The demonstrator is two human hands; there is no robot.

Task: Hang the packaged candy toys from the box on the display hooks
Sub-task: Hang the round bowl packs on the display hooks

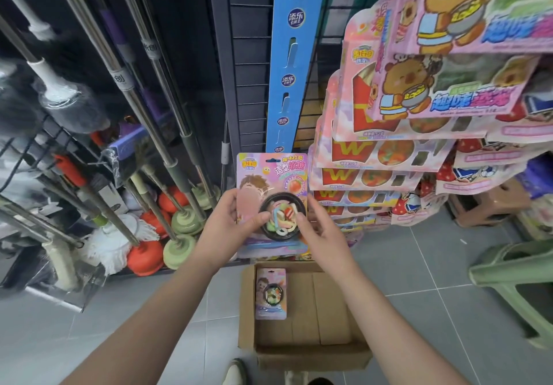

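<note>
The packaged candy toy (270, 175) is held up at mid-height, upright and facing the camera. It is a pink and purple card with a cartoon figure and a round black bowl of coloured gummies under a clear blister. The left hand (232, 223) grips its left edge, thumb pressed on the front beside the bowl and fingers curled behind the card. The right hand (321, 235) comes in from the other side with fairly straight, loose fingers, whose tips touch the right rim of the blister. Whether its thumb is behind the card cannot be told.

Directly below, on the grey tiled floor (419, 265), an open cardboard box (314, 351) stands with a second pack (270, 293) of the same kind lying face up in its left part.

Just right of the held pack, rows of hanging packs (389, 151) in pink, with red "W" designs and bear pictures, crowd the display, overlapping one another. Above the held pack a blue hanging strip (288, 64) with slots and round logos runs up a dark wire grid panel (248, 55).

To the left, mops and plungers (179, 250) with metal handles lean in a rack. A green plastic stool (514, 268) stands at the far right.
</note>
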